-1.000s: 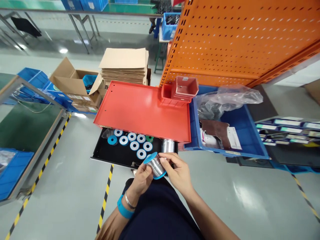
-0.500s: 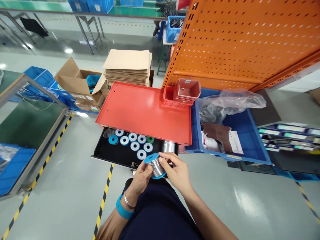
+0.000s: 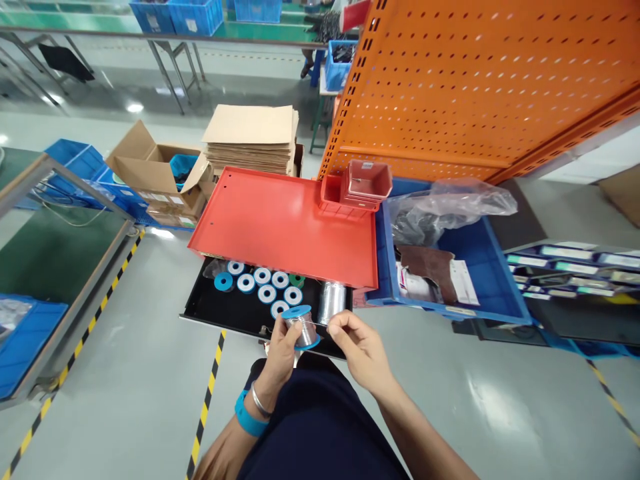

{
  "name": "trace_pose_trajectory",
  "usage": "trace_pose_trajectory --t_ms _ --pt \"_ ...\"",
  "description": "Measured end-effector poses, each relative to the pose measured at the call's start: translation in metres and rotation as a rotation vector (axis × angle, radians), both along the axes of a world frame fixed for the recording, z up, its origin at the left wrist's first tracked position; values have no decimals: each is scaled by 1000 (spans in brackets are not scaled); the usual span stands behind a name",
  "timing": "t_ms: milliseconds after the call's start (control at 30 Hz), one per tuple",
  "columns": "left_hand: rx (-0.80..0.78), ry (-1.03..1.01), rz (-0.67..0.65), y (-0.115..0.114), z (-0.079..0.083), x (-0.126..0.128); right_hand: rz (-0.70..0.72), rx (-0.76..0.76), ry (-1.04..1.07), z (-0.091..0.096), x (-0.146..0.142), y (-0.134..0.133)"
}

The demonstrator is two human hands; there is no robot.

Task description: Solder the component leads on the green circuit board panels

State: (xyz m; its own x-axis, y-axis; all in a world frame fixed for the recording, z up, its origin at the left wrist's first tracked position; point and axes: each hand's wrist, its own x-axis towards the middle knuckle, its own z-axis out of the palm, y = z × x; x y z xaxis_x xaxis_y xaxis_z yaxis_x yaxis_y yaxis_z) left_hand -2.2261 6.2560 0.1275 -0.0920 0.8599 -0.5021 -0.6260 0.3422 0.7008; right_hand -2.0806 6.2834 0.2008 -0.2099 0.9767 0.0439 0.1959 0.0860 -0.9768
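Note:
My left hand (image 3: 281, 352) grips a blue-flanged spool of silver solder wire (image 3: 301, 325) just in front of the open black drawer (image 3: 215, 308). My right hand (image 3: 356, 339) is a little to the right of the spool, with thumb and forefinger pinched together; a thin strand of wire seems to run from the spool to them. In the drawer stand several more blue spools (image 3: 267, 286), one green spool (image 3: 299, 281) and a bare silver coil (image 3: 333, 299).
A red tray top (image 3: 280, 223) overhangs the drawer, with small red bins (image 3: 369, 180) on it. A blue crate (image 3: 493, 277) with plastic bags is at the right. An orange pegboard (image 3: 475, 80), cardboard boxes (image 3: 155, 177), stacked cardboard (image 3: 250, 137) and a green bench (image 3: 55, 250) surround me.
My right hand has come off the spool and moved to the right with its fingers pinched. My left hand keeps the spool, now a little farther forward over the drawer's edge.

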Motion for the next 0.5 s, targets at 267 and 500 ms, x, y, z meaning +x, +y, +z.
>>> trace_pose_trajectory --t_ms 267,500 --pt "55 -117 0 -7 3 -6 367 189 62 24 -9 -39" --pt "43 -288 11 -11 3 -25 557 163 24 -4 -5 -56"
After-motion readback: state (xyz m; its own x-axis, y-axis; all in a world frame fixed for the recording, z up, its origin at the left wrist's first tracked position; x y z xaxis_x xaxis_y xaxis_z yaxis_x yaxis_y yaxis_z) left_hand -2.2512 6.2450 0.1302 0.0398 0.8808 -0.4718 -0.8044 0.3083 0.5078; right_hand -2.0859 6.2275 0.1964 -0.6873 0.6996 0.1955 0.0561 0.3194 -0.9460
